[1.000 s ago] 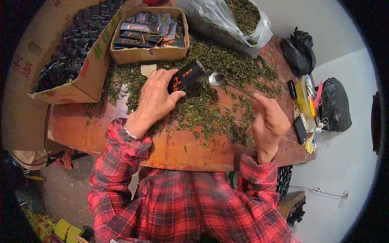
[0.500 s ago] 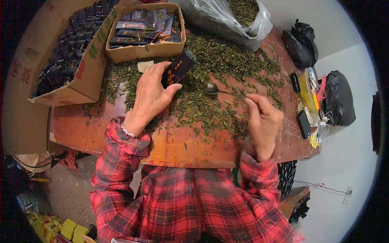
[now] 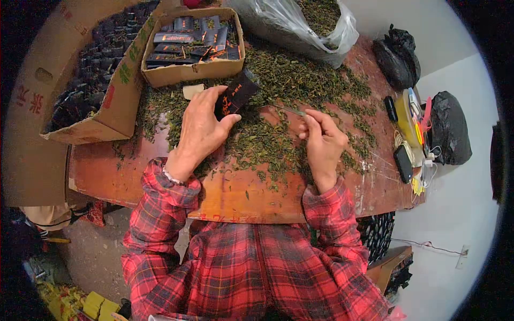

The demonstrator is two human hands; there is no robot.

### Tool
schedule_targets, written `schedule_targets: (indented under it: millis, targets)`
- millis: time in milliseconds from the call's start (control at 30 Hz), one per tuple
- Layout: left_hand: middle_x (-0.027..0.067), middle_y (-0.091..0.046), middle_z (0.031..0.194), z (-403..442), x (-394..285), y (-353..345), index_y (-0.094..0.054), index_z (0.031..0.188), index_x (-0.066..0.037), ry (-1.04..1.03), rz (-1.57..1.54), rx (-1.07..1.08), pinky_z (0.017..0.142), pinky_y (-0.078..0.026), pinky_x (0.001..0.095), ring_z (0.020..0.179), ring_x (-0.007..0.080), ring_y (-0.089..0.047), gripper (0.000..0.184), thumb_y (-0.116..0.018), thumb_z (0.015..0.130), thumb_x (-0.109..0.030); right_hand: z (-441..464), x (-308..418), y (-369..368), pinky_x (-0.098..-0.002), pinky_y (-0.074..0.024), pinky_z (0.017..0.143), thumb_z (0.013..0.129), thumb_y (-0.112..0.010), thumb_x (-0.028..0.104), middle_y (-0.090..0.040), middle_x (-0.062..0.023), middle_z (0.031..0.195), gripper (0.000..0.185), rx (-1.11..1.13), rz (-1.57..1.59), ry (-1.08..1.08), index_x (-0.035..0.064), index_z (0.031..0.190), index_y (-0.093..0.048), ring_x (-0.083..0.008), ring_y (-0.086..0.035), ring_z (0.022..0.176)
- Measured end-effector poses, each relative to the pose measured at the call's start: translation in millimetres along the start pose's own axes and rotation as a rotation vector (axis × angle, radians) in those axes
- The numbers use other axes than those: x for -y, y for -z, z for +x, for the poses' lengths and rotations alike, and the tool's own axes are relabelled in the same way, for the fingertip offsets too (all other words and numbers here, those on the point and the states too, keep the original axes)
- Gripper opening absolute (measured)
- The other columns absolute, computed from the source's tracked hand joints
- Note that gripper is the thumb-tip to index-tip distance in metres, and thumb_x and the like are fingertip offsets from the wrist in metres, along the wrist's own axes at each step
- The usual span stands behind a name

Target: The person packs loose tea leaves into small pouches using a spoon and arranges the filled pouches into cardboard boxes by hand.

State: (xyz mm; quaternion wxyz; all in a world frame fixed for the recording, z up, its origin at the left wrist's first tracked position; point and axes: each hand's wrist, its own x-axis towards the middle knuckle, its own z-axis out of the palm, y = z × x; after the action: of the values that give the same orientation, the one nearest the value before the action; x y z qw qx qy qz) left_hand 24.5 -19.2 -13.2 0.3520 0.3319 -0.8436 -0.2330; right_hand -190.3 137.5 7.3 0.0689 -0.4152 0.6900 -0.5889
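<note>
Pinching the black packet between thumb and fingers, the left hand holds it tilted over the loose leaves, probably so spills drop back among them — the right hand has its fingers closed on the spoon by its handle, bowl hard to make out. Small carton of dark sachets sits just beyond on the worktop, likely to be handy

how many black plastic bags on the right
2: farther black bag, right of the clear bag; nearer black bag, right of the yellow container. More may be hidden.
</note>
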Motion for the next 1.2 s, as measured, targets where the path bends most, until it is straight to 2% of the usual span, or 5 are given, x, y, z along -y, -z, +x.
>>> schedule_targets:
  millis: [467,767,867,967,1200]
  targets:
    - [0.0222,-0.07,0.128,0.4,-2.0,1.0,-0.063,0.135,0.0,0.036,-0.004,0.024,0.104,-0.053,0.0448,0.12,0.04,-0.066,0.065,-0.089,0.079,-0.022,2.8,-6.0,10.4,-0.0249,-0.0589,0.063,0.101,-0.065,-0.001,-0.075,-0.0077,0.089,0.013,-0.034,0.151,-0.046,-0.0051,0.107,-0.075,-0.012,-0.072,0.074]
    - [0.0221,-0.071,0.124,-0.4,-2.9,1.4,-0.063,0.135,-0.003,0.033,-0.007,0.021,0.098,-0.054,0.0466,0.115,0.0413,-0.067,0.065,-0.089,0.079,-0.021,7.8,-0.3,21.5,-0.025,-0.0588,0.064,0.102,-0.064,-0.001,-0.074,-0.0078,0.089,0.013,-0.056,0.194,-0.042,-0.0058,0.11,-0.074,-0.0124,-0.072,0.076]
    - [0.0214,-0.069,0.118,-1.2,-0.5,-1.8,-0.061,0.131,-0.001,-0.014,-0.038,-0.007,0.095,-0.051,0.0497,0.11,0.0424,-0.063,0.061,-0.087,0.079,-0.019,11.4,7.7,25.5,-0.0253,-0.059,0.065,0.102,-0.065,-0.001,-0.074,-0.0083,0.089,0.013,-0.081,0.179,-0.027,-0.0057,0.11,-0.074,-0.013,-0.072,0.076]
    - [0.0224,-0.07,0.125,-1.1,-2.5,0.3,-0.063,0.135,-0.003,0.02,-0.016,0.013,0.1,-0.053,0.0472,0.117,0.0424,-0.066,0.065,-0.089,0.078,-0.02,15.2,16.1,31.0,-0.0258,-0.0596,0.065,0.102,-0.065,-0.001,-0.074,-0.0086,0.089,0.012,-0.101,0.157,0.009,-0.0055,0.11,-0.074,-0.0137,-0.072,0.077]
    - [0.0228,-0.068,0.129,-2.3,-0.9,-0.6,-0.062,0.135,-0.001,-0.004,-0.03,0.009,0.104,-0.052,0.0476,0.12,0.0429,-0.064,0.065,-0.088,0.079,-0.02,23.1,39.3,39.1,-0.0278,-0.0611,0.065,0.102,-0.065,0.0,-0.074,-0.0095,0.09,0.012,-0.114,0.13,0.061,-0.006,0.11,-0.073,-0.0146,-0.073,0.078]
